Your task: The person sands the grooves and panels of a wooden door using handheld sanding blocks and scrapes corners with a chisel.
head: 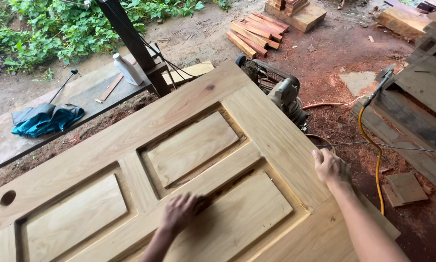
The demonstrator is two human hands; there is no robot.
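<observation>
Behind the door (179, 160) stands a grey machine (281, 92), and a yellow hose (373, 145) runs down over the ground at the right. At the left, a white bottle (126, 69) and a blue folded umbrella (45, 119) lie on a concrete strip beside a dark post (133, 41). Short planks (254, 31) are stacked further back. The ground is red earth with sawdust, and green plants grow at the top left. The wooden panel door lies flat. The left hand (181, 211) rests on it with fingers curled, near the middle rail. The right hand (330, 167) grips its right edge, fingers bent over.
</observation>
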